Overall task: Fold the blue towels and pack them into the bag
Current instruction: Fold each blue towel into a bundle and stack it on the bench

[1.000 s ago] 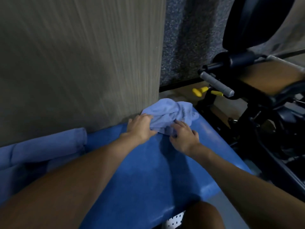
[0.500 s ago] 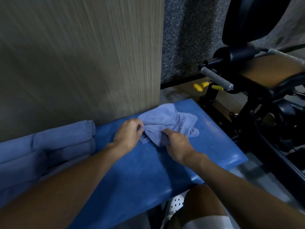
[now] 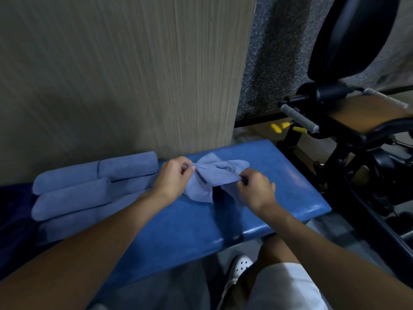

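Note:
A crumpled light-blue towel [image 3: 212, 177] hangs just above the blue padded bench [image 3: 279, 175], stretched between my two hands. My left hand [image 3: 173, 181] pinches its left edge and my right hand [image 3: 257, 191] pinches its right edge. Several rolled blue towels [image 3: 73, 195] lie stacked on the bench to the left, against the wall panel. No bag can be made out for certain; a dark blue shape [image 3: 13, 211] sits at the far left edge.
A wood-grain wall panel [image 3: 134, 74] rises right behind the bench. Black gym equipment [image 3: 348, 139] with a grey handle and yellow knobs [image 3: 279, 127] stands to the right. My knee and white shoe [image 3: 240, 268] are below the bench's front edge.
Both hands picked the towel up from the bench's far corner, drew it toward me and pulled its edges apart. The view has tilted, bringing the rolled towels into sight.

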`<state>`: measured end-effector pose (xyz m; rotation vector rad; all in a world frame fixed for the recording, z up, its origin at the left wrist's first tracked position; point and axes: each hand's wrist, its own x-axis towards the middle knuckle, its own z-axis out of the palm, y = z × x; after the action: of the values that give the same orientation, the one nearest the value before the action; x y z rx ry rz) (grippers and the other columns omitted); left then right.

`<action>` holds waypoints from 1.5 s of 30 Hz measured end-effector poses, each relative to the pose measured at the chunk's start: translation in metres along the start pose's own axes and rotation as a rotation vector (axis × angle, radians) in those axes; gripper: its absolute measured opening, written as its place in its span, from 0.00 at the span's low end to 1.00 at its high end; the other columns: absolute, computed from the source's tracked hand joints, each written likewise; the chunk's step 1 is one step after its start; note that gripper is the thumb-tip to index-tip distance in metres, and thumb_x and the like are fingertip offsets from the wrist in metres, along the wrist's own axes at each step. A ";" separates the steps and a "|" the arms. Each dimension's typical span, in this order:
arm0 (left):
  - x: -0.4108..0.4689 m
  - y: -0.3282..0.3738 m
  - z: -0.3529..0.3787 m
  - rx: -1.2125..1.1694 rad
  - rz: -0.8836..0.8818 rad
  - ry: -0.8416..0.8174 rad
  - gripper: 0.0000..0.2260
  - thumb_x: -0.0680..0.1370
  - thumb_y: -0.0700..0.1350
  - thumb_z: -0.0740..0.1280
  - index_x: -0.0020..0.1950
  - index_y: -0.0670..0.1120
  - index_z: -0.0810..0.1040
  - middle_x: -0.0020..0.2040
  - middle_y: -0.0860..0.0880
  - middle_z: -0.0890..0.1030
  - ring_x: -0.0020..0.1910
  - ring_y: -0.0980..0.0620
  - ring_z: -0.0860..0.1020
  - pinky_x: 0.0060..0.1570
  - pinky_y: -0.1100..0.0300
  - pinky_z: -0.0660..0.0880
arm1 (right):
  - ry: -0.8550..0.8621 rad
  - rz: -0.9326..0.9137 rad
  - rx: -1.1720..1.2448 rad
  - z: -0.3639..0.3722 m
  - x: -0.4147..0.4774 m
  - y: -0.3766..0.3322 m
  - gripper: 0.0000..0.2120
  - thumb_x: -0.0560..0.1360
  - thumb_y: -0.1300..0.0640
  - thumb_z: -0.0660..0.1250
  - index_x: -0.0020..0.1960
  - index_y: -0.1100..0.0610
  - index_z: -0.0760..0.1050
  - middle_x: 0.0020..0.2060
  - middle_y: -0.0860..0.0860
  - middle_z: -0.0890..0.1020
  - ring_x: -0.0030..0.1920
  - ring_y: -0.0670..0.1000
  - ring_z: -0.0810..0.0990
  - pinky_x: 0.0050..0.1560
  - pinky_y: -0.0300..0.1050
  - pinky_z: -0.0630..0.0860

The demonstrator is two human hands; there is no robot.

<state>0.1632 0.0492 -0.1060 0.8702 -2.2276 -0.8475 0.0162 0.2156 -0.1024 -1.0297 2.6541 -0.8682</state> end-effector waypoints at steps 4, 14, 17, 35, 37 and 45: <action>-0.006 0.019 -0.005 -0.106 -0.022 -0.051 0.03 0.74 0.39 0.73 0.41 0.43 0.80 0.33 0.47 0.80 0.31 0.51 0.77 0.37 0.55 0.76 | 0.043 0.064 -0.061 -0.008 -0.009 -0.008 0.14 0.75 0.48 0.66 0.55 0.55 0.71 0.51 0.53 0.76 0.57 0.58 0.73 0.55 0.52 0.65; -0.013 -0.008 0.013 0.089 0.001 -0.195 0.06 0.75 0.38 0.70 0.51 0.43 0.81 0.46 0.49 0.81 0.46 0.49 0.80 0.50 0.54 0.77 | -0.259 0.124 0.247 0.023 -0.034 0.003 0.09 0.74 0.56 0.67 0.52 0.56 0.72 0.43 0.54 0.78 0.49 0.59 0.77 0.41 0.42 0.67; -0.001 -0.020 0.022 0.164 0.007 -0.227 0.15 0.75 0.40 0.71 0.61 0.41 0.78 0.60 0.46 0.78 0.58 0.46 0.77 0.59 0.56 0.72 | -0.269 0.104 0.269 0.039 -0.037 0.007 0.17 0.71 0.55 0.68 0.59 0.51 0.70 0.45 0.53 0.79 0.51 0.58 0.79 0.44 0.42 0.70; 0.040 -0.011 0.057 0.247 0.105 -0.433 0.23 0.77 0.46 0.70 0.70 0.43 0.72 0.71 0.46 0.71 0.70 0.47 0.70 0.69 0.53 0.66 | -0.018 0.388 0.130 0.033 -0.007 0.051 0.18 0.75 0.45 0.65 0.53 0.56 0.65 0.53 0.55 0.78 0.57 0.61 0.76 0.54 0.53 0.68; 0.041 0.000 0.066 0.210 0.003 -0.425 0.24 0.78 0.50 0.68 0.72 0.46 0.70 0.67 0.48 0.76 0.67 0.47 0.73 0.66 0.54 0.68 | -0.069 0.398 0.082 0.040 -0.017 0.052 0.22 0.75 0.41 0.62 0.53 0.59 0.71 0.52 0.57 0.79 0.57 0.61 0.76 0.57 0.55 0.72; 0.037 0.005 0.058 0.398 -0.028 -0.295 0.14 0.77 0.50 0.68 0.35 0.48 0.69 0.34 0.50 0.75 0.46 0.41 0.79 0.45 0.53 0.67 | -0.137 0.408 0.169 0.044 -0.027 0.044 0.07 0.74 0.54 0.62 0.49 0.54 0.77 0.46 0.53 0.81 0.56 0.58 0.78 0.59 0.50 0.67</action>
<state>0.0976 0.0448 -0.1275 1.0101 -2.7075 -0.5800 0.0270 0.2390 -0.1650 -0.4642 2.4920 -0.8736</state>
